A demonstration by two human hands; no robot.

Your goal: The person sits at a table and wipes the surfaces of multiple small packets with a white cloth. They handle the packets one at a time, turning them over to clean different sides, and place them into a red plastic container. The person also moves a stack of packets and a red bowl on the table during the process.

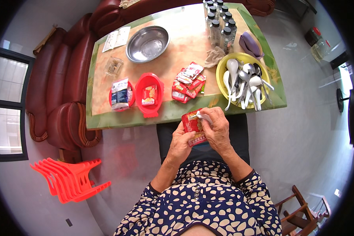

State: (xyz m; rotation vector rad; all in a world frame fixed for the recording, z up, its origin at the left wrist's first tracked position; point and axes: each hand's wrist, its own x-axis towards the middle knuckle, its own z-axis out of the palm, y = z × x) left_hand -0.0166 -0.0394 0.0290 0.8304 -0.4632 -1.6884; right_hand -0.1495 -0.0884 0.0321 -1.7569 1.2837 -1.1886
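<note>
In front of my lap, just off the table's near edge, my left hand [178,144] grips a red snack packet [190,123] by its lower left side. Fingers of my right hand [217,129] are closed on a small white wipe [205,117], which rests against the packet's face. Straight ahead on the table lies a loose pile of red packets [189,87]. To its left, a red oval basin [159,105] has one similar packet [149,95] in it. Farther left, a small red dish [132,94] carries a blue and white pouch [120,93].
On the table [177,37] are a steel bowl [148,45], a yellow basin [222,65] of spoons, several black-capped bottles [215,33], a crumpled cloth [214,57], a purple pouch [251,45] and a clear tray [114,66]. Red stacked stools [72,179] stand left, a wooden chair [299,210] lower right.
</note>
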